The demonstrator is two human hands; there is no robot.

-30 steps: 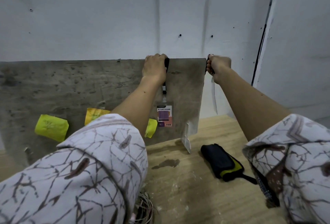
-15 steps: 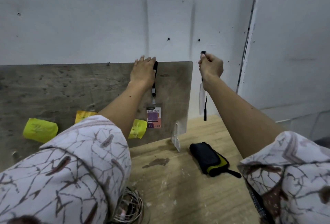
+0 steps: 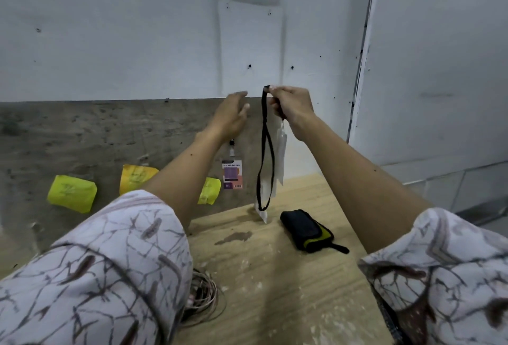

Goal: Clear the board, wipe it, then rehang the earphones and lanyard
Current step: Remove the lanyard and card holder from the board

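While the right hand [image 3: 291, 104] pinches the top of a black lanyard loop [image 3: 265, 152] near the board's upper right corner, its grip clamped on the strap, the loop hangs straight down in front of the grey board [image 3: 96, 135]. Just left of it, the left hand [image 3: 232, 118] reaches toward the board's top edge with its fingers apart and relaxed, holding nothing. An ID card holder [image 3: 232, 174] hangs on the board among yellow sticky notes [image 3: 72, 193]. On the wooden desk [image 3: 275, 276] lie a black pouch [image 3: 306, 230] at right and coiled wire [image 3: 202, 296] nearer.
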